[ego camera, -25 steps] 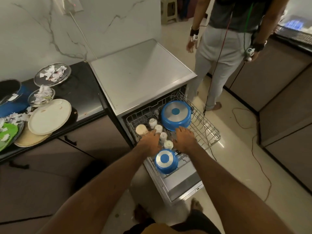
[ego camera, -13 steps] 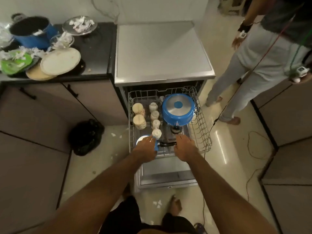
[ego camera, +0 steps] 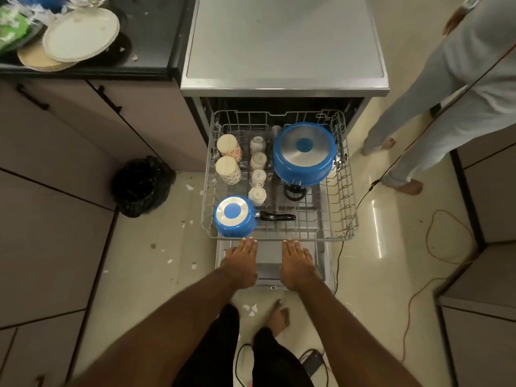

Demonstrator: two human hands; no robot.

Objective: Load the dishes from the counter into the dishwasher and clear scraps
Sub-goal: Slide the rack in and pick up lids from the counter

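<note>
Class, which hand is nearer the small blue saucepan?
Left. The left hand is at the rack rim beside the small blue saucepan; the right hand is farther right, near its handle end.

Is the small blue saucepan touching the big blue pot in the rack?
Apart. The head view shows open rack wires between the small blue saucepan and the big blue pot.

The dishwasher rack (ego camera: 347, 191) is of grey wire. At its right rear a large pot (ego camera: 304, 152) is seen: blue walls, silver base, a blue disc at the centre. The same colours are shown at its front left by a small saucepan (ego camera: 234, 216) with a black handle (ego camera: 277, 217). Along its left side, two cream cups (ego camera: 229, 145) are finely patterned, the rear one in red. Beside them, small cups (ego camera: 258, 174) are white. Left of the rack a rubbish bag (ego camera: 142, 185) is black, and beyond it on the black countertop (ego camera: 150, 37) are cream plates (ego camera: 81, 34) and a green plate (ego camera: 9, 34).
</note>
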